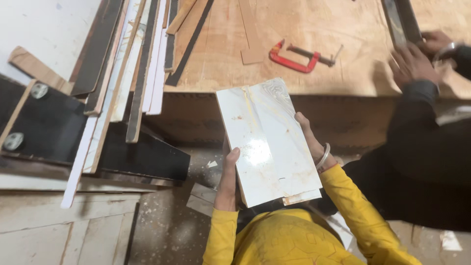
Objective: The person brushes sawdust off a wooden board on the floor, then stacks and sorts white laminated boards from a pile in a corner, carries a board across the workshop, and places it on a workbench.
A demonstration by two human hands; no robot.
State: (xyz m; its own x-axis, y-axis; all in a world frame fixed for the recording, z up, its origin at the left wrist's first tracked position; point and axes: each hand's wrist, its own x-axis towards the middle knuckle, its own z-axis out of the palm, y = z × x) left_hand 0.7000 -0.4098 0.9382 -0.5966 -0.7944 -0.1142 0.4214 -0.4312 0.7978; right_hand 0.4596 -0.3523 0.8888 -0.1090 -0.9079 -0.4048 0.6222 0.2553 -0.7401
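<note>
- I see a glossy white laminate panel [267, 142], marble-veined, smeared with yellowish stains, chipped at its lower right corner.
- It sits mid-frame; its long axis runs from upper left to lower right, tilted slightly.
- My left hand [228, 179] clamps its left edge, thumb on the face; my right hand [311, 142] grips the right edge, fingers curled behind.
- Beyond lies a plywood workbench [319, 29] with a red clamp [299, 56]; stacked strips [127, 64] fill the upper left, above a dusty floor [162, 230].

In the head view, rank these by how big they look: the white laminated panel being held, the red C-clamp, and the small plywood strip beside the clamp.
1. White laminated panel, though it is nearest the camera.
2. Red C-clamp.
3. Plywood strip; close to the clamp in apparent size, so unsure.
</note>
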